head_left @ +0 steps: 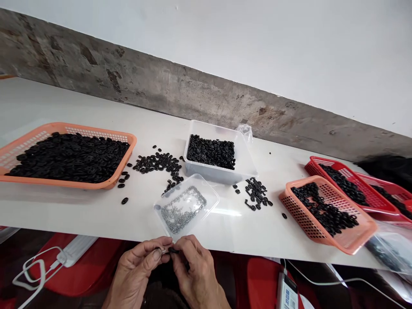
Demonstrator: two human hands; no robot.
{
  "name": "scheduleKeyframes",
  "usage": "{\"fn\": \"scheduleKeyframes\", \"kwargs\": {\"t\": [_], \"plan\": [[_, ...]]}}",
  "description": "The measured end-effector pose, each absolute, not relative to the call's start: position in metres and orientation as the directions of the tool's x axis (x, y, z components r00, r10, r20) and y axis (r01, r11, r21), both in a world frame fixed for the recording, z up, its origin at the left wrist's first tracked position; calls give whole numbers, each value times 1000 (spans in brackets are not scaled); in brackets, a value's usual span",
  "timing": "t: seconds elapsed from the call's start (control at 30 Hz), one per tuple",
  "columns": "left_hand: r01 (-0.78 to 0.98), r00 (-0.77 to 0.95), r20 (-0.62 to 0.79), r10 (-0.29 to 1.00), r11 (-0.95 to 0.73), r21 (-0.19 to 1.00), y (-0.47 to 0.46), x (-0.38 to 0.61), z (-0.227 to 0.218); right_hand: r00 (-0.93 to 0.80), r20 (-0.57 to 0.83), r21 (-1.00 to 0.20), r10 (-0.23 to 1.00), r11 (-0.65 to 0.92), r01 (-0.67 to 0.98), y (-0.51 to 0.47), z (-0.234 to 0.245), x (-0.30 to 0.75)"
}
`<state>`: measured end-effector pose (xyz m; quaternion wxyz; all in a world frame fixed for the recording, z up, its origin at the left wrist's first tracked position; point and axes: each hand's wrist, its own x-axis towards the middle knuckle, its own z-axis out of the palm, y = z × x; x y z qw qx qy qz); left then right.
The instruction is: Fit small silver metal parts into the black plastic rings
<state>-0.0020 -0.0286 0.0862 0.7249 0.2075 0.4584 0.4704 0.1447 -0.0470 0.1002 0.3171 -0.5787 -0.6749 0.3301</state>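
My left hand (135,268) and my right hand (197,268) meet at the table's front edge, fingertips pinched together. Between the right fingertips is a small black plastic piece (174,250), partly covered by the fingers. A tiny light-coloured metal-looking piece (164,252) shows at the left fingertips; its exact kind is too small to tell. Just beyond the hands, a shallow clear tray (207,210) holds many small silvery metal parts (180,214). Loose black oval pieces (157,162) lie behind the tray, and another small pile (257,193) lies to its right.
A white bin (209,172) of black pieces stands behind the tray. An orange basket (106,184) is at left, another orange basket (309,227) at right beside a red basket (380,206). Red stools (80,274), a power bank (286,292) and white cables sit below the table edge.
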Motion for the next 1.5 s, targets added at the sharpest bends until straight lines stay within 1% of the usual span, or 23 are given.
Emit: {"fn": "scheduleKeyframes", "kwargs": {"t": [0.23,0.3,0.4,0.47,0.53,0.67,0.77,0.93,1.5], "plan": [[-570,216,-469,856,501,651,-28,-1,89,-237,160,-858,958,254,447,-50,88,153],[-556,218,-471,855,505,660,-28,-2,90,-220,169,-892,961,244,381,-50,87,155],[-501,205,-480,853,513,697,-30,-2,92,-130,169,-952,977,196,233,-50,89,159],[-465,199,-490,849,522,715,-31,-1,93,-89,175,-972,981,186,141,-50,90,161],[-434,207,-496,843,534,725,-32,-1,95,-85,201,-974,976,209,89,-49,92,161],[-398,214,-474,854,520,756,-34,0,96,-110,255,-959,961,266,100,-46,94,159],[-384,215,-467,858,514,767,-33,1,96,-139,243,-957,960,260,125,-44,96,157],[-383,216,-463,860,511,770,-32,0,96,-171,222,-962,960,244,123,-43,97,157],[-384,238,-413,879,476,791,-36,-5,83,-215,214,-945,953,258,202,-42,102,159]]}}
